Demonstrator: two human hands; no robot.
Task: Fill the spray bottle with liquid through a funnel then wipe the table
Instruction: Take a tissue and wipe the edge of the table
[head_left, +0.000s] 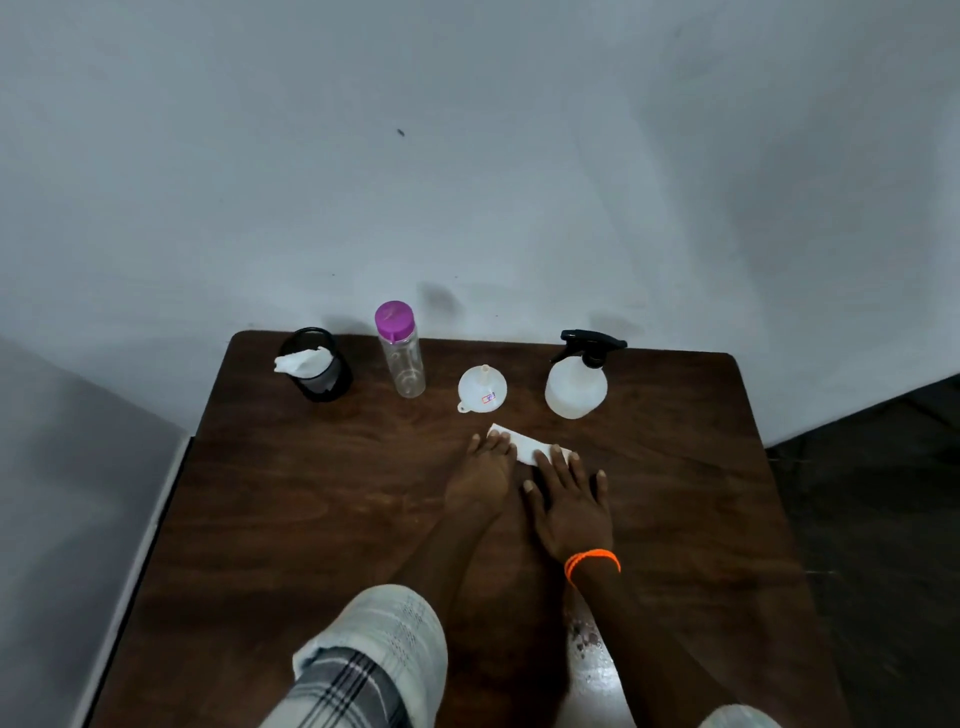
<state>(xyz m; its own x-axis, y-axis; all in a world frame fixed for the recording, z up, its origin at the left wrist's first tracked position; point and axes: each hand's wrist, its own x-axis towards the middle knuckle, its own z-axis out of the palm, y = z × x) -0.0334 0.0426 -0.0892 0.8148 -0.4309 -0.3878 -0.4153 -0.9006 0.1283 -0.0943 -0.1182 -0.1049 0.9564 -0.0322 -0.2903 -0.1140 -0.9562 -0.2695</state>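
Note:
A white spray bottle (575, 384) with a black trigger head stands at the back right of the dark wooden table (291, 509). A white funnel (482, 388) rests mouth-down to its left. A clear bottle (401, 353) with a purple cap stands further left. A folded white tissue (524, 444) lies flat on the table in front of the funnel. My left hand (483, 475) rests flat on the tissue's left end. My right hand (569, 499), with an orange band at the wrist, presses its fingertips on the right end.
A black mesh cup (318, 370) holding a crumpled white tissue stands at the back left corner. A wet shiny patch (587, 649) lies near the front edge. A pale wall rises right behind the table; dark floor lies to the right.

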